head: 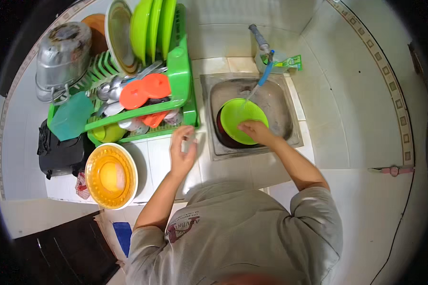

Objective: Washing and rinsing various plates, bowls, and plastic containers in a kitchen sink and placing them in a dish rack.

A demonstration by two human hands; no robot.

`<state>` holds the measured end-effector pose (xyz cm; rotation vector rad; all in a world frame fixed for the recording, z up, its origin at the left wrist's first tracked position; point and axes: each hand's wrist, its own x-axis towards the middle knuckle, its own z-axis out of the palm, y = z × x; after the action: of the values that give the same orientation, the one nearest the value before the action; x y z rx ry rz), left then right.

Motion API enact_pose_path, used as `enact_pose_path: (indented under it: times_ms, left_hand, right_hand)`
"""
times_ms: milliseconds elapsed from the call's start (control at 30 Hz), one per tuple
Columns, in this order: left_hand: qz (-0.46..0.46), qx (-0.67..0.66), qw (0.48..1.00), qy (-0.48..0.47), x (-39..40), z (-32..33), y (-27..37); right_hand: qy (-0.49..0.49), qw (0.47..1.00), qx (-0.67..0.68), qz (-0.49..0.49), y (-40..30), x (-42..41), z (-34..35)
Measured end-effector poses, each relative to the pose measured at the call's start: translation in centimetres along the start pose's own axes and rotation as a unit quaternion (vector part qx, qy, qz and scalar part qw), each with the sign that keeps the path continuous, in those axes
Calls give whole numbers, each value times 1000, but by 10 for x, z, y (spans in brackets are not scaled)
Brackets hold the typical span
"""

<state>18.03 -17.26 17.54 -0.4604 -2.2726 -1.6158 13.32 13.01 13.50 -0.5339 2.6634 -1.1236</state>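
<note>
My right hand (257,131) is at the near right rim of a lime-green plastic bowl (240,110), its fingertips inside and the rim in its grip. Water runs into this bowl from a blue hose (265,74) on the grey faucet (259,37). Under the bowl, a dark red vessel (223,133) shows partly in the stainless steel sink (219,151). My left hand (183,151) hovers over the white tiled counter between the sink and the dish rack. Its fingers are curved and apart, with nothing between them.
A green plastic dish rack (180,76) at left holds green bowls (141,32), plates, spoons and orange-red plastic items (146,91). An aluminium pot (64,53) lies upside down on it. An amber dish (107,174) sits in a white bowl near the counter edge. A green packet (289,62) lies behind the sink.
</note>
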Motion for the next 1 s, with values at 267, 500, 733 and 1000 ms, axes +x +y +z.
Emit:
enact_pose_path:
  times_ms: [267,500,733,1000]
  left_hand:
    - [-240,-11,947,-213,-29,117,-79]
    - [-347,50,907,-233,-1,163,-104]
    - [-489,-101,857,-131,3,164,-97]
    - [-573,-251,779,-38,23,155,-72]
  right_hand:
    - [-64,896,-268,348,84,-17,36]
    - [126,911,-300,254,118,53,68]
    - [116,980,-155,48,95,96,98]
    - [9,990,-68,-125,73,29,86]
